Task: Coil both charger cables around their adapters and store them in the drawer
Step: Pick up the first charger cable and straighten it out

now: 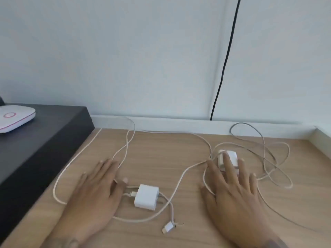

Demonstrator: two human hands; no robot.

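1. a light wood-grain desk top (179,158) meets a pale wall; a thin black cord (226,59) hangs down the wall behind it.
2. left of the desk a dark slab (44,136) carries a white device with a red ring (12,119), cut off by the frame edge.
3. the square white adapter (146,196) lies mid-desk, its loose white cable (125,151) looping wide; the left hand (96,190) lies flat just left of it, fingers straight.
4. the right hand (231,187), fingers spread, partly hides a second white adapter (231,155), right of the first; whether it touches is unclear.
5. no drawer shows.

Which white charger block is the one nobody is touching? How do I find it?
Look at the wooden desk, between the two hands. The square white adapter lies just beside the left hand, uncovered. The other adapter sits farther back, under the right hand's fingers.
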